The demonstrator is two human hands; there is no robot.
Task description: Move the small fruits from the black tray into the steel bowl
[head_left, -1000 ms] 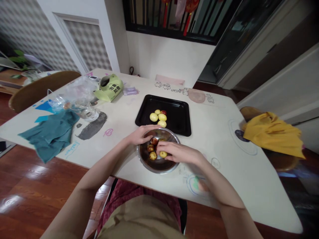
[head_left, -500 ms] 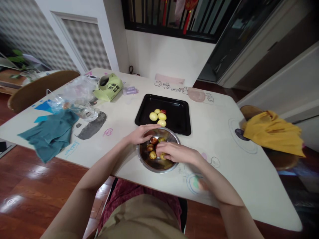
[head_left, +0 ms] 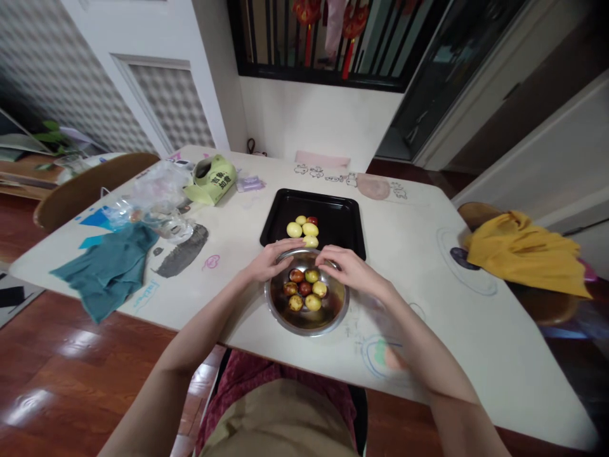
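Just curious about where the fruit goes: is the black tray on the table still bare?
No, the black tray already holds a small cluster of yellow-green fruits near its front edge.

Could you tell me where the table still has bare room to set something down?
Bare tabletop lies between the black tray and the yellow cloth, and along the near right edge. The left is crowded: teal cloth, plastic bags, green pouch. Both hands flank the steel bowl.

Round shiny steel bowl (head_left: 333, 311) upright at near bench edge, holding 6 small yellow and red-brown fruits (head_left: 305, 289).
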